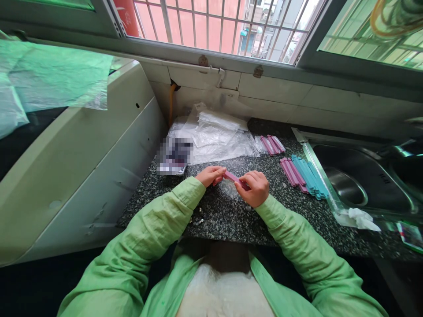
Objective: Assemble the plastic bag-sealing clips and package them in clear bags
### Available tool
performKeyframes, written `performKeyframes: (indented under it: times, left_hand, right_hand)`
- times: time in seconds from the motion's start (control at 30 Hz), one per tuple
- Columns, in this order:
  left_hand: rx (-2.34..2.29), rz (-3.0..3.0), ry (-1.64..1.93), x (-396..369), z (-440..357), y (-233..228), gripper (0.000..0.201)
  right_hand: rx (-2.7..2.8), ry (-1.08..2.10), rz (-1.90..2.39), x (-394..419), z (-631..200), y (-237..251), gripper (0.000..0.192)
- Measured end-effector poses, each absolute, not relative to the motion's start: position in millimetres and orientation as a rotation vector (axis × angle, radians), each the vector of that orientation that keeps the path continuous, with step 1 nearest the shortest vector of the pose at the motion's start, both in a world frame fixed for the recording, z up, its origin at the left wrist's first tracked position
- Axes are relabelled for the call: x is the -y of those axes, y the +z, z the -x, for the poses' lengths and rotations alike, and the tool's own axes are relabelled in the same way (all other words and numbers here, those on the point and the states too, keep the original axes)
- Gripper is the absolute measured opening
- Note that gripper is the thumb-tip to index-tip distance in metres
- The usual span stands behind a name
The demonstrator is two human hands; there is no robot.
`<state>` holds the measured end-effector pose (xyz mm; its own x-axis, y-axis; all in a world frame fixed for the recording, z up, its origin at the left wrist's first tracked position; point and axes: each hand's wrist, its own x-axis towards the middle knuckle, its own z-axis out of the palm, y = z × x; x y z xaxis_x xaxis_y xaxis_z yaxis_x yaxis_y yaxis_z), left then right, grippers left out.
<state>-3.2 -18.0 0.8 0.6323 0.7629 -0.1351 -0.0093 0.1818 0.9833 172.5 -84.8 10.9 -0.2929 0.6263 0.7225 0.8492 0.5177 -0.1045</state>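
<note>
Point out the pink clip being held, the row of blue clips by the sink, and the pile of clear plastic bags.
pink clip (231,176), head view, on the bare middle of the strip between the two hands.
blue clips (309,176), head view, on the middle of the row.
clear plastic bags (214,132), head view, on the top of the pile.

1. The person wears a light green shirt with long, creased sleeves.
2. The cuffs reach the wrists; the left hand and right hand are bare.
3. The shirt hangs open over a white top.

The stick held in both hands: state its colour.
Pink stick, clearest in the head view.
</note>
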Motion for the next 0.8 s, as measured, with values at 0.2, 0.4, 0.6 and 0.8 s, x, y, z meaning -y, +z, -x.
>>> performKeyframes:
  times: [0.2,0.4,0.6,0.8]
  left_hand:
    - [-0.781,-1.311,0.595,23.7,0.9,15.8,0.045]
    - [-0.794,-1.349,0.629,22.2,1.7,15.3,0.043]
    - [-0.747,-1.354,0.66,16.7,4.9,3.0,0.058]
    - [-0.719,-1.273,0.709,15.5,2.1,-4.3,0.054]
  right_hand:
    - [2.014,-0.384,1.227,85.1,-172.6,11.0,0.017]
    - [2.047,-0.352,1.197,85.5,-172.3,10.2,0.017]
    - [2.039,-0.355,1.185,86.0,-172.4,11.6,0.016]
    - [2.029,-0.38,1.158,86.7,-172.1,12.1,0.016]
